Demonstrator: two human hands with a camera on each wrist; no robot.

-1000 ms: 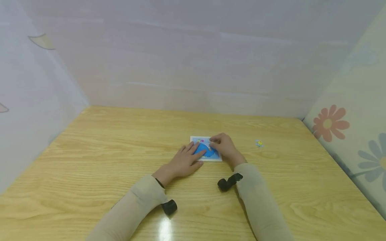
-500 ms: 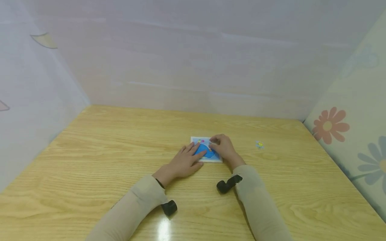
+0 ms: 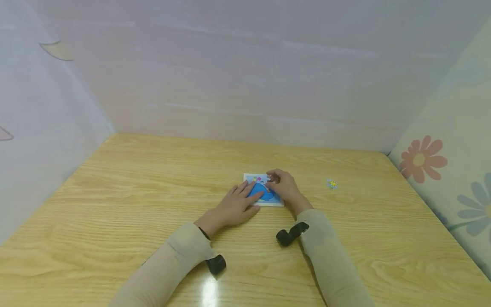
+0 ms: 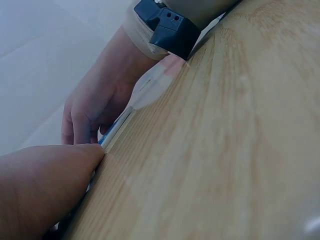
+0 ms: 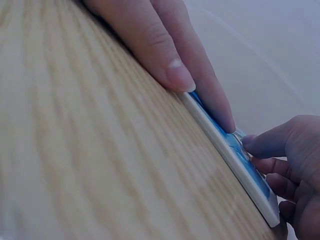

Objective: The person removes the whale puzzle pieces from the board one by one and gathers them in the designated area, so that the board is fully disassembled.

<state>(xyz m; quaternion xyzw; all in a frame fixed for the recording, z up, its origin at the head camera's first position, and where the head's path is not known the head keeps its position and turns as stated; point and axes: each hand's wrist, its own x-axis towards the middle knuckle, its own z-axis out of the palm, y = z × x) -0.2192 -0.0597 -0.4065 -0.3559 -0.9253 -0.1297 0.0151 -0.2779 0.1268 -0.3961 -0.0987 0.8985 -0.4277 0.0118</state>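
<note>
A small flat picture puzzle board with a white border and a large blue shape lies at the middle of the table. My left hand rests on its left part, fingers straight and spread over the picture. At the upper right of the board is my right hand, fingers bent, thumb opposite them. In the right wrist view the right thumb and curled fingers pinch a thin puzzle piece at the board's surface, mostly hidden by the hand. The left thumb lies at the board's near edge.
A small loose puzzle piece with a yellow flower lies on the wooden table, right of the board. A pale cloth wall stands behind the table, and a flower-printed cloth borders its right side.
My right fingers shift slightly at the board's upper right, the fingertips bending a little more. My left hand stays on the board. The loose flower piece has not moved on the table.
</note>
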